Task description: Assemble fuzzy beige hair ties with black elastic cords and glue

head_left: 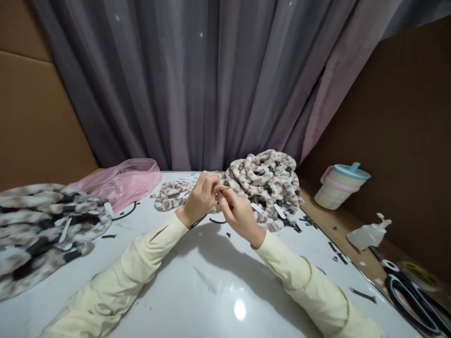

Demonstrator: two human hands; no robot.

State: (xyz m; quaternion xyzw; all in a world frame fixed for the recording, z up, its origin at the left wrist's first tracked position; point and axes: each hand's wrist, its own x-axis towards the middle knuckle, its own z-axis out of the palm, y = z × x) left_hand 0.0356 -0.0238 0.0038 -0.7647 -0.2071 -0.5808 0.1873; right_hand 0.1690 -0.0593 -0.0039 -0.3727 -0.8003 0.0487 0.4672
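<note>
Reaches in from the lower left and lower right corners in cream sleeves (123, 272), over a white tabletop (190, 305). Brings the left hand (199, 199) and right hand (243, 218) together at the centre of the frame, both closed with fingertips pinched on a small dark piece (224, 188), too small to make out exactly. Shows a heap of spotted plush rings (266, 185) just right of centre, behind the right hand, and a single plush ring (169, 195) beside the left hand. Fills the left edge with a larger plush pile (42, 230), near a pink plastic bag (123, 180). Has a blue-lidded cup (336, 188) and a white bottle (368, 234) at right, black-handled scissors (410, 300) in the lower right corner, and a grey curtain (193, 84) across the top.
</note>
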